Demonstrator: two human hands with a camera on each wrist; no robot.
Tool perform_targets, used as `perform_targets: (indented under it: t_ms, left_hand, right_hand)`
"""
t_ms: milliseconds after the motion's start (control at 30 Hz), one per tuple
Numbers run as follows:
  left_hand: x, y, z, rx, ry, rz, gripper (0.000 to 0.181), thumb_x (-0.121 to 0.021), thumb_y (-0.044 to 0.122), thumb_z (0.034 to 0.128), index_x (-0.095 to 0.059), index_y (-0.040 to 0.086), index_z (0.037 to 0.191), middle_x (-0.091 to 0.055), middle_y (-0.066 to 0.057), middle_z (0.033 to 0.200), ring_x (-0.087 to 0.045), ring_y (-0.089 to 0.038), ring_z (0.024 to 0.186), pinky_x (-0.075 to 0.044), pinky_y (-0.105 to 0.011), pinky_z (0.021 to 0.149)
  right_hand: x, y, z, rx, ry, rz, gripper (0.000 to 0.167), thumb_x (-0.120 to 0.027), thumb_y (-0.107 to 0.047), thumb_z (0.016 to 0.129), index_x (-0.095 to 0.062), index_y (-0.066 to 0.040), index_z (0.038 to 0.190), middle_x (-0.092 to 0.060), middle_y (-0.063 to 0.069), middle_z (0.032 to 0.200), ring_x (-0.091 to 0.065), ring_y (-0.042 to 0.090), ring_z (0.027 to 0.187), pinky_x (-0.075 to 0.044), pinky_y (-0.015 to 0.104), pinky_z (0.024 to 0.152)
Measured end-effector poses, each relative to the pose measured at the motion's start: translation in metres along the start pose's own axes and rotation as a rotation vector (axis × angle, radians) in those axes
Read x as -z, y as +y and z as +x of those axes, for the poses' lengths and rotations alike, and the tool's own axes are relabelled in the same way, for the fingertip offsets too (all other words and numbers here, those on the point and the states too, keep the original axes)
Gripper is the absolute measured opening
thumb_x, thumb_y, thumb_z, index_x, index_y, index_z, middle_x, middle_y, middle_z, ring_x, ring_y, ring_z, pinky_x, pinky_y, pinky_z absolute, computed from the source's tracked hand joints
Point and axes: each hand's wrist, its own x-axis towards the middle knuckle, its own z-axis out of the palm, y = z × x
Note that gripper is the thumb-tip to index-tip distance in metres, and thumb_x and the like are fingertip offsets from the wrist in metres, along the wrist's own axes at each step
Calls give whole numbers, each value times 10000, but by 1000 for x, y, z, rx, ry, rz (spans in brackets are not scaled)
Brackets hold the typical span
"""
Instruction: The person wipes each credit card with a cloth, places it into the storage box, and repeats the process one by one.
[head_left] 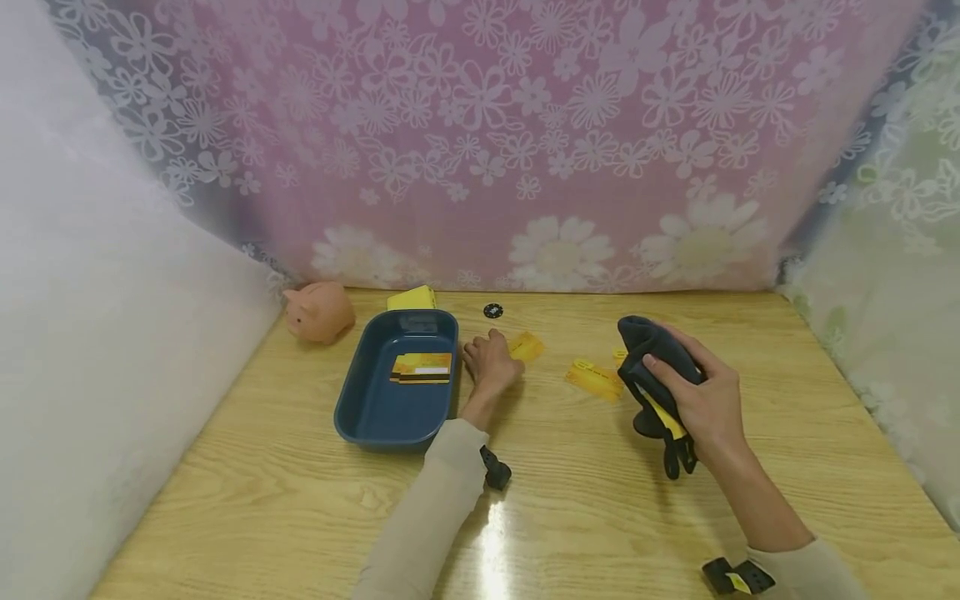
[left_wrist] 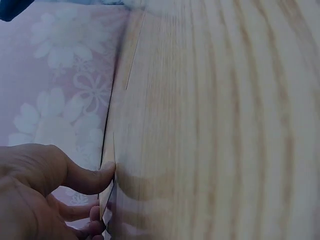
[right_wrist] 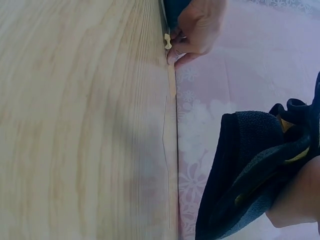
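Observation:
In the head view my left hand [head_left: 492, 363] is just right of the blue tray, its thumb and fingers pinching a yellow card [head_left: 528, 345] low at the table. The card shows edge-on in the left wrist view, between thumb [left_wrist: 102, 177] and fingertips. My right hand [head_left: 711, 400] grips a dark cloth pouch [head_left: 660, 350] above the table, with a yellow card edge [head_left: 663, 415] showing in its opening and dark straps hanging below. Another yellow card [head_left: 594, 380] lies flat between the hands, and part of one more peeks out behind the pouch.
Yellow cards with a black stripe [head_left: 420, 368] lie inside the blue tray [head_left: 352, 408]. Behind it are a yellow object [head_left: 412, 298] and, to the left, a pink piggy bank [head_left: 321, 312]. A black poker chip [head_left: 492, 311] rests near the flowered curtain [head_left: 480, 167].

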Motion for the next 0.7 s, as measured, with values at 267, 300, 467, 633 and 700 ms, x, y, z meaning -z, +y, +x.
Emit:
perform_targets:
  t_ms: [267, 300, 467, 633, 700]
  left_hand:
    - [0, -4, -13, -61, -3, -97, 471, -722, 78, 861, -697, 108, 1330, -625, -188, 1145, -502, -328, 981, -435, -465, 956]
    - [0, -5, -15, -74, -3, -122, 504, -718, 52, 852, -692, 130, 1349, -652, -183, 1153, -531, -318, 961, -467, -449, 920]
    - [5, -5, -20, -147, -2, -267, 603, -678, -86, 800, -718, 192, 1333, -742, -123, 1196, -624, -230, 875, -536, -328, 704]
    - [17, 1, -29, -202, -53, -448, 589, -695, -126, 869, -700, 179, 1372, -699, -134, 1119, -689, -217, 752, -463, -213, 562]
    - [25, 4, -36, -213, -89, -539, 559, -706, -116, 904, -682, 156, 1393, -630, -126, 1043, -730, -270, 703, -496, -226, 506]
  right_hand:
    - [0, 2, -3, 18, -17, -22, 536, -782, -247, 958, -626, -228, 1471, -633, -50, 1365, -684, 23, 1037, -615, 194, 771]
    - [-1, 2, -3, 19, -16, -29, 534, -782, -250, 959, -627, -231, 1470, -634, -50, 1363, -684, 22, 1035, -615, 193, 770]
    - [-2, 1, -2, 22, -20, -54, 541, -777, -267, 963, -617, -231, 1479, -628, -40, 1381, -677, 27, 1047, -614, 192, 773]
    - [-4, -1, -3, 20, -29, -66, 552, -773, -280, 966, -607, -225, 1489, -626, -28, 1388, -686, 38, 1034, -620, 207, 762]
    - [-5, -2, -4, 25, -29, -77, 545, -770, -289, 967, -610, -238, 1485, -626, -22, 1392, -684, 38, 1038, -620, 208, 766]
